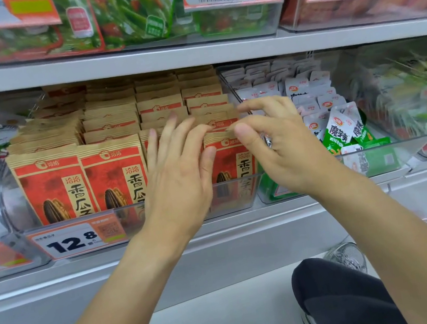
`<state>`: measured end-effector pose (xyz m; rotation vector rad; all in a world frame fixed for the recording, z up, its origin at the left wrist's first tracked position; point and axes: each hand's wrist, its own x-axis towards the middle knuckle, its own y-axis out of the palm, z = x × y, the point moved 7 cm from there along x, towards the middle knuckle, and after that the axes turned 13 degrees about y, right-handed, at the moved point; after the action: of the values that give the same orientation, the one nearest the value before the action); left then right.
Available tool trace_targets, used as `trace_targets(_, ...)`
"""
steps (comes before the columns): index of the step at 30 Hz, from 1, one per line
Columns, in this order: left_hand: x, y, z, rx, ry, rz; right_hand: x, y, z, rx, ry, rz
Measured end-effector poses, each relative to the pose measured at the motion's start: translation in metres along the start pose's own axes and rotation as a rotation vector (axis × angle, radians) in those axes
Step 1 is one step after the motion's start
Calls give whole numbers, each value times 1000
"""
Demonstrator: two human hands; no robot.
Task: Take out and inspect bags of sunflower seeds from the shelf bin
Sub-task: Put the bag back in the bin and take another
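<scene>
Both hands are up at the clear shelf bin (12, 201), w/ nothing lifted out yet. The bin is packed w/ red-and-kraft sunflower seed bags (115, 175) standing upright in about 4 rows front to back, price tag (77, 239) reading 12.8 clipped on its front lip.

Left hand (180, 173) is spread fairly wide, fingers straight and fanned over the tops of the 3rd row, fingertips resting on or just at the bag edges; it grips nothing. Right hand (274, 143) is narrower, thumb and forefinger closing on the top edge of the front right bag (230, 159). Looks like a pinch, but can't tell for sure if the paper is actually caught between them. Other fingers curl loosely above.

Progress, as I judge it: barely begun. No bag is out of the bin, none turned over for a look, rows look full. Left to do: pull that front right bag up and clear of the bin wall, check front/back, then repeat for more bags.

Next door on the right sits another clear bin (373, 146) of white and green snack packs (342, 129); above, a shelf of green veg packs (130, 11) w/ 16.8 and 19.5 tags. A dark trouser knee (339, 296) shows below.
</scene>
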<state>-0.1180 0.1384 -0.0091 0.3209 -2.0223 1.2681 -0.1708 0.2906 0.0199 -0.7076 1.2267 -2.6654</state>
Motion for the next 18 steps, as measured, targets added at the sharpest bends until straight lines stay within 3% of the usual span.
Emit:
trace_targets(7, 0, -6, -3, -73, 22, -37, 20, -5, -32, 530, 329, -23)
trace_targets(10, -3, -7, -7, -87, 57, -44, 41, 6, -40, 427, 418, 125)
trace_targets(14, -4, -7, -5, -109, 70, -40, 56, 20, -27, 286, 335, 384)
trace_targets(18, -4, -7, -3, -126, 55, -34, 53, 17, -25, 256, 285, 311)
